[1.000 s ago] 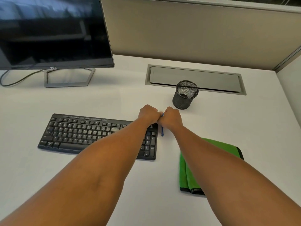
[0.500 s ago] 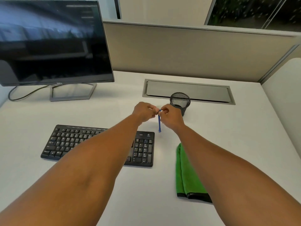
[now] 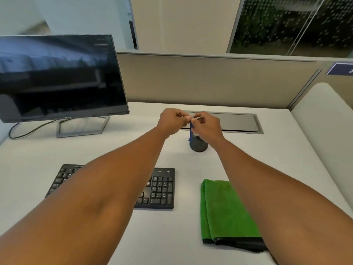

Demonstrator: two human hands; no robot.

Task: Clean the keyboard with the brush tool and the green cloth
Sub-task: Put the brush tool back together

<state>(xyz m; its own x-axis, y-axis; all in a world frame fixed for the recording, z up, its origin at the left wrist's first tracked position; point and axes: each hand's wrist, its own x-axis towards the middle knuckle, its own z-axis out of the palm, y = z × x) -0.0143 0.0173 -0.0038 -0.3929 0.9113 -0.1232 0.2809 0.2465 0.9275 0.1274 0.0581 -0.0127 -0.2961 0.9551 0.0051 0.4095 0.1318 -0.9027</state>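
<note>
Two bare hands meet above the far middle of the white desk (image 3: 107, 153): left hand (image 3: 172, 120) and right hand (image 3: 207, 125), each with fingers curled, pinching between them a slim brush tool (image 3: 191, 131) whose blue part hangs down in front of a black mesh cup (image 3: 198, 145); its detail is too small to make out.

Keyboard (image 3: 160, 188): black, flat on the desk near the front, partly hidden under the left forearm.

Green cloth (image 3: 223, 211): folded, black-edged, lying right of the keyboard and apart from it, its right side under the right forearm.

Monitor (image 3: 59, 77): dark screen, far left, on a grey stand with a cable (image 3: 28, 131) trailing left.

Cable hatch (image 3: 238, 122): grey, set into the desk's far edge behind the hands.

Partition (image 3: 210, 81): beige panel bounding the desk's rear; a pale padded side panel (image 3: 324, 119) closes the right edge. Glass wall (image 3: 290, 25) beyond.

Open desk surface lies between keyboard and monitor stand, and between cloth and mesh cup.
</note>
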